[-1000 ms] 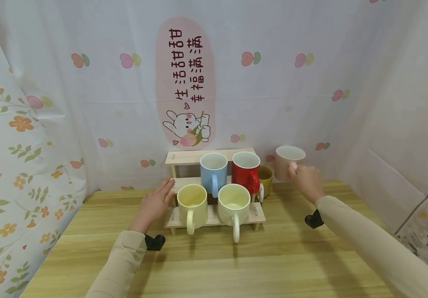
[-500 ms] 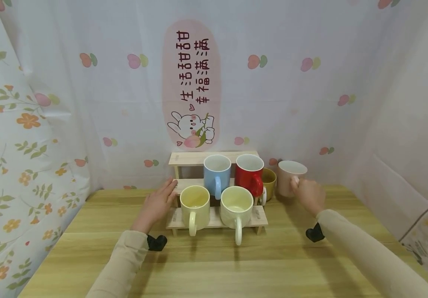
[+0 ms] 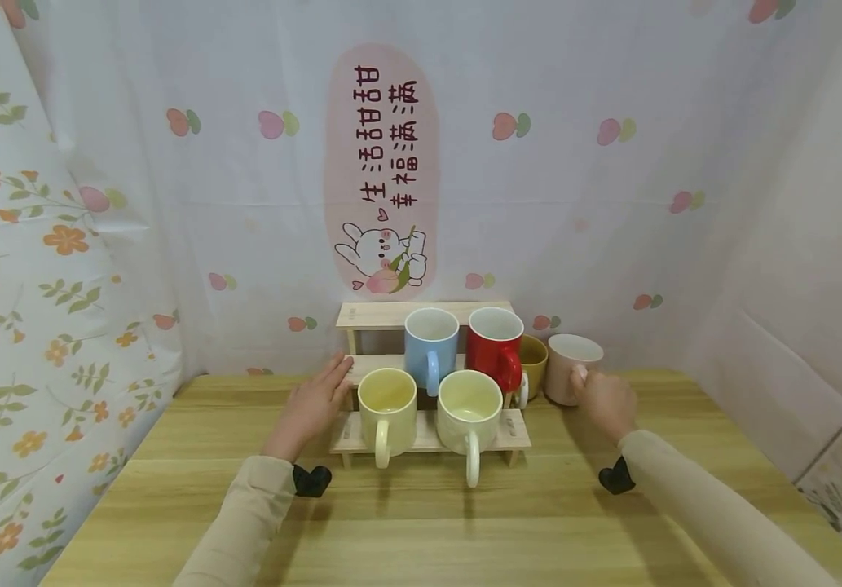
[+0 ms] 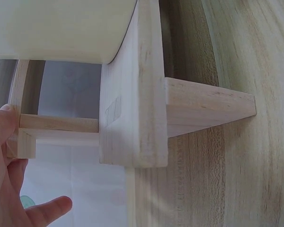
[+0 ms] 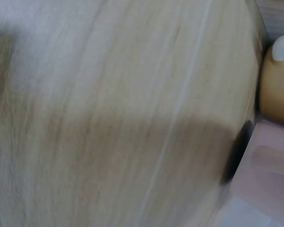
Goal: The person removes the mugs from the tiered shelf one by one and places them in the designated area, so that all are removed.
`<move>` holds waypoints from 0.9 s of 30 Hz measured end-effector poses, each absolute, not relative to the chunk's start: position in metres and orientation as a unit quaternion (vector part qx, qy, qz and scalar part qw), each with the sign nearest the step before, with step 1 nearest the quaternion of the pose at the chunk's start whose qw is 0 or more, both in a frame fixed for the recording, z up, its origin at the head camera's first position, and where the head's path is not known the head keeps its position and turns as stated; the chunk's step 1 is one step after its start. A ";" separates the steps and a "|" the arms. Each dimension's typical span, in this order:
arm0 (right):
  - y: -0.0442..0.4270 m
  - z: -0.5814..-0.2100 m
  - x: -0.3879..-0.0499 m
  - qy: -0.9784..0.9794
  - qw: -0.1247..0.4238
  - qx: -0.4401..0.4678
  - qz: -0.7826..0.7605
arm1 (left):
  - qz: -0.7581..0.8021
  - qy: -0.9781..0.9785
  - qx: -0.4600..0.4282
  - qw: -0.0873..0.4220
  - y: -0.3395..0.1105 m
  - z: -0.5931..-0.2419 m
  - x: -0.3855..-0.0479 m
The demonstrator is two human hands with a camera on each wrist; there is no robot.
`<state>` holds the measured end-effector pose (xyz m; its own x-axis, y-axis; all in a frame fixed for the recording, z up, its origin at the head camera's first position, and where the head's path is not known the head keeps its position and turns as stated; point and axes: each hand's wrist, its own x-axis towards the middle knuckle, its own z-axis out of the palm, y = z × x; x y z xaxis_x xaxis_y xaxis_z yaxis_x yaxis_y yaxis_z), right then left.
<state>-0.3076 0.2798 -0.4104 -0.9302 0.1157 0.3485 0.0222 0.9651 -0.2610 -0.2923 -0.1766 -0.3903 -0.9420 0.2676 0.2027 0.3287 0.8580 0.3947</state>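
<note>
A three-tier wooden rack (image 3: 362,316) stands at the back. My left hand (image 3: 312,408) holds the left end of its middle shelf, fingers around the shelf end in the left wrist view. My right hand (image 3: 606,402) grips the handle of a pale pink mug (image 3: 562,371), upright right of the rack. Whether its base touches the table cannot be made out. Close on its left is a mustard mug (image 3: 533,367), partly hidden. The right wrist view shows the pink mug (image 5: 270,170) and the mustard mug (image 5: 277,90), but not the hand.
On the middle shelf stand a blue mug (image 3: 431,342) and a red mug (image 3: 490,346). A yellow mug (image 3: 389,408) and a pale cream-green mug (image 3: 468,412) are on the lowest shelf, handles forward. A patterned curtain (image 3: 259,244) hangs behind the wooden table (image 3: 421,530).
My right hand has lowered the pink mug from above the table to beside the mustard mug. My left hand stays on the rack. The head view has shifted slightly.
</note>
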 end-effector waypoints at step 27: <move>0.278 -0.419 -0.313 -0.983 0.108 -0.067 0.134 | -0.217 -0.960 -0.163 0.066 -0.176 -0.391 -0.296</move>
<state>-0.3134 0.2785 -0.4188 -0.9676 0.1605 0.1950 0.1026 0.9552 -0.2775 -0.2960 -0.1757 -0.3914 -0.9382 0.2846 0.1971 0.3417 0.8529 0.3948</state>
